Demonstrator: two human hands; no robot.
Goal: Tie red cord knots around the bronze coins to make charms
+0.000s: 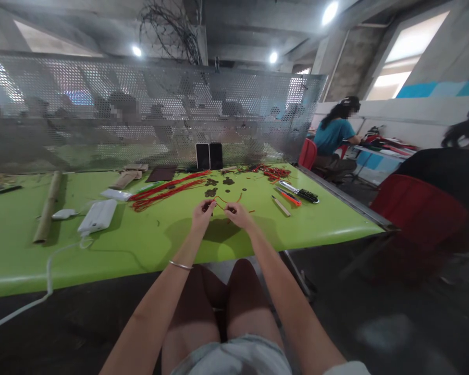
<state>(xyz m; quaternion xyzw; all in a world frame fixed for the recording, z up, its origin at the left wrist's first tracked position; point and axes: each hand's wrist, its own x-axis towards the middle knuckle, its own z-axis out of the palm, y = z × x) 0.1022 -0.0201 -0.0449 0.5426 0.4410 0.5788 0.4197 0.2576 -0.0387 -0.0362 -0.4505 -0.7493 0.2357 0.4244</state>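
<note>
Close to the middle of the green table (172,245), my left hand (203,213) is closed in a pinch on a thin red cord (219,205). A small dark piece shows at its fingertips, too small to name. My right hand (237,212) also pinches the cord, a short way to the right, and loose ends stick out past it. Just beyond the hands lie several dark round coin-like discs (211,192). Bundles of long red cords (168,191) stretch out to the left of the discs.
At left are a white power strip (97,216) with a cable and a bamboo tube (48,208). A wooden-handled tool (281,206), an orange cutter (289,197) and a brush (308,194) lie right. Phones (209,155) lean on a perforated screen (160,125). People sit on the right.
</note>
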